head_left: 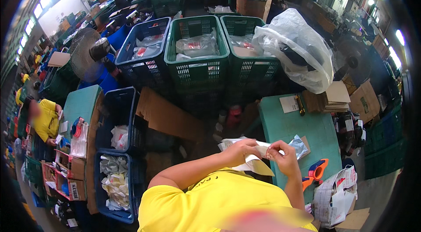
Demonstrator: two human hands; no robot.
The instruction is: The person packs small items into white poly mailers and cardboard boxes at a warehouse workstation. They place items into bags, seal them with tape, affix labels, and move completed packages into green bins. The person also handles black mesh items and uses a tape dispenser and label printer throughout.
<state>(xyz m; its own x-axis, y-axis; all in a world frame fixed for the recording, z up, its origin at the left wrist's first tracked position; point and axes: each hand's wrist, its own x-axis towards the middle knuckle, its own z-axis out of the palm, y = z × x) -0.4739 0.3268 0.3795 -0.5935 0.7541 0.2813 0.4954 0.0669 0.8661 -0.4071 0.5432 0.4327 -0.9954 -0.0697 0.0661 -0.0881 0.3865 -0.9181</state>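
Note:
In front of my chest, above the near left edge of a green table (pixel 280 122), both hands hold a curled cream-white paper sheet (pixel 259 166). My left hand (pixel 244 149) is closed round it, and more white paper sticks out past its far side. With bent fingers, my right hand (pixel 283 155) pinches the sheet's right end. A silvery-blue pouch (pixel 298 146) lies on the table just beyond the right hand. Nearer to me is an orange and black tape dispenser (pixel 316 169).
Several plastic crates (pixel 197 63) with bagged goods stand ahead, a large clear bag (pixel 302 48) over the right one. Blue crates (pixel 115 192) hold crumpled wrapping at left. A cutter knife (pixel 300 105) and cardboard stack (pixel 333 96) lie on the table. A co-worker (pixel 46 120) sits far left.

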